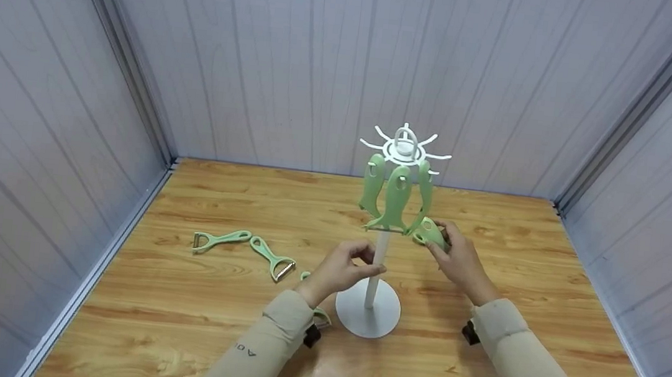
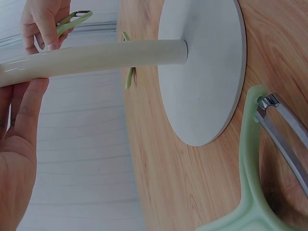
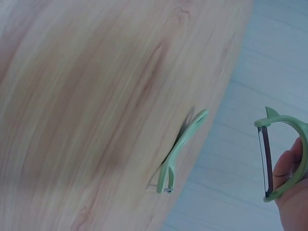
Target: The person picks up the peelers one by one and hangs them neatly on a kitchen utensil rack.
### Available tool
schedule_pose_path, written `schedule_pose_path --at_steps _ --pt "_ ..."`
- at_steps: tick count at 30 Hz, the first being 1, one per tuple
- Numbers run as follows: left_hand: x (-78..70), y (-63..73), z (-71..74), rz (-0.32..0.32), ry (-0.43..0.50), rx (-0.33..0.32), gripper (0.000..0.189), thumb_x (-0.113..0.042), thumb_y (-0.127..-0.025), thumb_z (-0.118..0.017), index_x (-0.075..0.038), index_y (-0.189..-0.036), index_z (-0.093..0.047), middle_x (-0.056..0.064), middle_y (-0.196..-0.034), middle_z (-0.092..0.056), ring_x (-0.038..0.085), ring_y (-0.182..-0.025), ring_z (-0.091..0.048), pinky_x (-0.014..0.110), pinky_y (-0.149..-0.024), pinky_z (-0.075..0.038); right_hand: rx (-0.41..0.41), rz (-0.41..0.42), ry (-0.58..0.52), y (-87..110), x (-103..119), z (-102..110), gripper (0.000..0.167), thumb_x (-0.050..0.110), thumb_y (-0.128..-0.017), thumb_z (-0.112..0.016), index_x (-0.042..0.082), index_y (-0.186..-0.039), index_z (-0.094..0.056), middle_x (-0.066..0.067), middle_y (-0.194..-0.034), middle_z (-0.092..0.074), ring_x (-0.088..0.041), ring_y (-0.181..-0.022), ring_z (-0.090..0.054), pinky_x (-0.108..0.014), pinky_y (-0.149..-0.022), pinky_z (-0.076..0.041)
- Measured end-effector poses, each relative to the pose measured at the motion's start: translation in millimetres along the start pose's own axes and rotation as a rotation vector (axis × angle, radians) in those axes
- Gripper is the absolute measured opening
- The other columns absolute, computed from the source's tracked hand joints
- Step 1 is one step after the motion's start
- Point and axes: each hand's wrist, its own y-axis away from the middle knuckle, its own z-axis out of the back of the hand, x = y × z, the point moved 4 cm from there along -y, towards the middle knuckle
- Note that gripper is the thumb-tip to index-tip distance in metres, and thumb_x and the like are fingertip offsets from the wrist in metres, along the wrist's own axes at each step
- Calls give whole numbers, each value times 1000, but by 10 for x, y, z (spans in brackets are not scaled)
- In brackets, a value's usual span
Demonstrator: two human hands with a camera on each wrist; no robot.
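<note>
A white stand [image 1: 368, 326] with a round base, a pole and a ring of hooks rises from the table. My left hand [image 1: 345, 269] holds its pole [image 2: 120, 54] between thumb and fingers. Three green peelers hang from the hooks, one peeler [image 1: 396, 198] at the front. Right of the pole, my right hand [image 1: 460, 258] grips another green peeler [image 1: 433, 235] by its handle, off the table. The metal blade [image 3: 267, 159] of that peeler points away from the hand in the right wrist view. Several upper hooks [image 1: 439, 157] carry nothing.
On the table's left lie a green peeler [image 1: 223, 240] and a second peeler [image 1: 271, 258]. A third peeler [image 2: 250, 163] lies beside the base, partly hidden by my left forearm in the head view. Panel walls [image 1: 286, 64] enclose the wooden table [image 1: 172, 321] at back and sides.
</note>
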Motion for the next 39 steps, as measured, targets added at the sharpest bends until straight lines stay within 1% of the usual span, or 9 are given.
schedule_pose_path --at_steps 2,7,9,14,16,22,29,33,39 --pt "3 0 -1 2 -2 0 13 -16 -100 -80 -5 -103 -74 6 -98 -75 10 -94 -67 50 -97 -58 -10 7 -8 0 24 20 47 5 -106 -69 -2 -151 -55 -22 -108 -70 -16 -69 -63 -25 -56 -54" --pt "-1 3 -2 -6 2 1 13 -16 -100 -80 -5 -103 -74 7 -98 -75 10 -94 -67 53 -98 -57 -54 43 3 2 97 67 46 3 -105 -70 -2 -148 -57 -20 -104 -70 -14 -71 -63 -23 -59 -54" --pt "-3 5 0 -8 3 3 13 -15 -100 -80 -5 -103 -74 7 -99 -75 10 -94 -68 53 -99 -57 -72 58 14 0 127 83 45 3 -104 -72 -2 -147 -59 -19 -103 -70 -15 -74 -63 -23 -64 -53" --pt "2 6 4 -13 4 5 12 -15 -100 -80 -5 -105 -75 8 -100 -76 9 -94 -68 44 -95 -59 -88 72 31 1 188 104 46 3 -104 -72 -3 -147 -59 -18 -103 -70 -15 -79 -61 -25 -71 -52" --pt "1 3 2 -18 6 6 11 -14 -100 -79 -5 -105 -75 9 -100 -76 9 -94 -68 43 -94 -59 -92 79 27 5 219 113 46 2 -104 -72 -4 -147 -59 -19 -103 -71 -16 -80 -61 -25 -72 -52" --pt "5 -2 0 -26 9 3 12 -15 -100 -80 -5 -105 -75 8 -100 -76 9 -93 -69 50 -97 -58 -120 124 6 17 348 168 44 1 -103 -72 -5 -145 -61 -18 -103 -72 -18 -84 -63 -22 -73 -52" --pt "10 1 4 -10 -1 -2 13 -17 -100 -80 -6 -103 -75 6 -98 -76 9 -93 -68 52 -95 -58 -158 182 -4 22 502 243 44 0 -103 -72 -5 -145 -61 -17 -103 -73 -18 -85 -66 -17 -75 -52" --pt "4 -1 5 -12 -4 -3 13 -18 -100 -80 -6 -102 -74 6 -98 -75 10 -93 -67 51 -95 -58 -173 220 -24 16 572 275 45 -1 -102 -72 -5 -146 -60 -16 -104 -75 -13 -88 -68 -13 -76 -52" --pt "5 -2 3 0 10 -1 12 -17 -99 -81 -7 -102 -74 4 -98 -75 10 -94 -68 50 -97 -57 -213 281 -43 -5 677 342 45 -2 -102 -73 -5 -145 -61 -17 -103 -74 -8 -86 -65 -12 -72 -50"
